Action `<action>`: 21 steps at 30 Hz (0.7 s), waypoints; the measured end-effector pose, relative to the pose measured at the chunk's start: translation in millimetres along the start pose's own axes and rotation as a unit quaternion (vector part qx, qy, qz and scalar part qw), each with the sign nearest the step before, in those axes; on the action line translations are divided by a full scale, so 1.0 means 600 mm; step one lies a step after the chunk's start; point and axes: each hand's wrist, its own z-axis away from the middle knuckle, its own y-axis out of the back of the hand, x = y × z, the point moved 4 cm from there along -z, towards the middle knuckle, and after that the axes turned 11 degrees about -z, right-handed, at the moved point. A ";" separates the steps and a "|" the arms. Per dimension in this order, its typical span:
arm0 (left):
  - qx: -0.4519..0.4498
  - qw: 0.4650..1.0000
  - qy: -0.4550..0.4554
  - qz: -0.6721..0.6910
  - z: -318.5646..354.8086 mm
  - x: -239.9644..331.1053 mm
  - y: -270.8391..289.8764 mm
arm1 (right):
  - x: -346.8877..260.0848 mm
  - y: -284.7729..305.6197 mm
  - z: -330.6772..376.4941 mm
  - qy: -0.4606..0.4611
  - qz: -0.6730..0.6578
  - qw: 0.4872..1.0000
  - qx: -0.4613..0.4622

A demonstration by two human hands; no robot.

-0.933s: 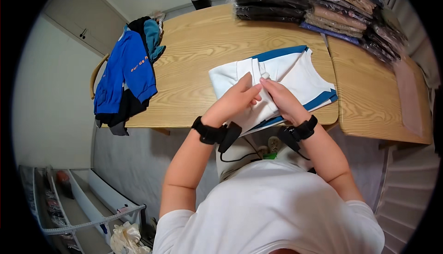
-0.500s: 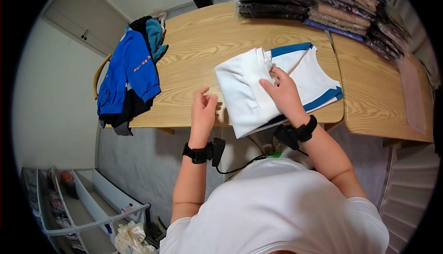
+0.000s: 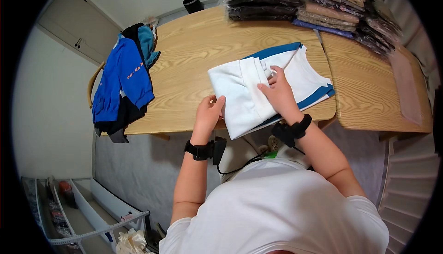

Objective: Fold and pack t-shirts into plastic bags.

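A blue jacket (image 3: 121,79) drapes the worktop's (image 3: 194,65) left end; bagged clothes (image 3: 309,5) are stacked at its far edge, beside a black cup (image 3: 192,4).
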 end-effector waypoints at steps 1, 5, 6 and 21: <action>0.000 1.000 -0.001 0.000 -0.002 -0.002 -0.002 | -0.033 -0.002 0.024 0.135 0.123 0.983 0.034; -0.060 0.989 -0.006 0.134 0.007 0.018 -0.024 | -0.036 -0.020 0.073 0.364 0.324 0.873 -0.036; -0.101 0.971 -0.008 0.215 0.015 0.031 -0.032 | -0.024 -0.014 0.079 0.362 0.324 0.873 -0.033; -0.148 0.944 -0.194 0.220 0.024 0.236 -0.146 | 0.050 0.029 0.052 -0.233 -0.669 0.660 -0.251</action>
